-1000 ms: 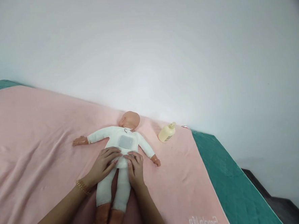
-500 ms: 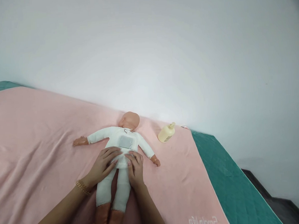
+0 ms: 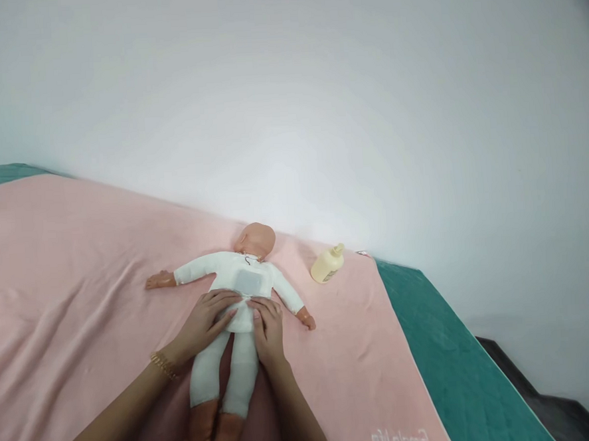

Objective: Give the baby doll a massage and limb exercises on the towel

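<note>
A baby doll [image 3: 232, 271] with a white cloth body lies stretched out on a pink blanket [image 3: 101, 239], its head toward the wall and its back seemingly up. On its back is a grey rectangular patch [image 3: 249, 282]. My left hand [image 3: 208, 322], with a gold bracelet at the wrist, rests across the left side of the doll's lower torso, thumb apart from the fingers. On the right side of the same area lies my right hand [image 3: 268, 328], its fingers bent over the cloth and the thumb apart. Neither hand grasps anything.
A pale yellow pump bottle [image 3: 326, 265] stands on the blanket to the right of the doll's head. Green quilted cloth [image 3: 446, 344] shows beyond the blanket's right edge. Behind is a white wall [image 3: 287, 101]. Something dark [image 3: 560, 404] stands at the lower right.
Both hands stay on the doll's lower torso; their fingertips have shifted slightly closer together. The whole view has moved very slightly.
</note>
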`<state>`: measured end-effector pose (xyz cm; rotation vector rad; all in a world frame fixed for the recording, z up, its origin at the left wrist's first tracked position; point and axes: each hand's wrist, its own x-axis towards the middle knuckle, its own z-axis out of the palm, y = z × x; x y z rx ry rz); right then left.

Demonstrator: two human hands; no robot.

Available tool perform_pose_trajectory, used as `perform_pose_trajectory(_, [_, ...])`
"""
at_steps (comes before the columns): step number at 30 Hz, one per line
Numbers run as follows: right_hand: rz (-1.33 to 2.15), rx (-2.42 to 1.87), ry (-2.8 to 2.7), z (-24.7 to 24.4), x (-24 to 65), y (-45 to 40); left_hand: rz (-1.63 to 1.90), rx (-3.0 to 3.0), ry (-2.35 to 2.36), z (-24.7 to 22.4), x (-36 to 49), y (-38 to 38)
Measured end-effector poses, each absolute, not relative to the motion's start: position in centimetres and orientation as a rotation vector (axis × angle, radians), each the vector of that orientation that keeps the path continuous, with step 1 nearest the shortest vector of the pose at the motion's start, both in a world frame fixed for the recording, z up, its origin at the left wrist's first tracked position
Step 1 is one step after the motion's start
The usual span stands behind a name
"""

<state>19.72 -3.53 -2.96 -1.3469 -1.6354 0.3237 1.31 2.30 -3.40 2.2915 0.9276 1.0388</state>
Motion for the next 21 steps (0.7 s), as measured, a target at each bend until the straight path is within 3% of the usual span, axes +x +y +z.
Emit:
perform_pose_trajectory(9, [0.312, -1.385, -1.514, -0.7, 20.6, 2.2, 1.114, 2.255, 0.988, -0.8, 3.3, 6.6])
perform_pose_trajectory(21, [0.274, -1.514, -1.600, -2.5, 20.5, 4.9, 0.936, 2.345, 0.987, -1.9, 4.4, 9.0])
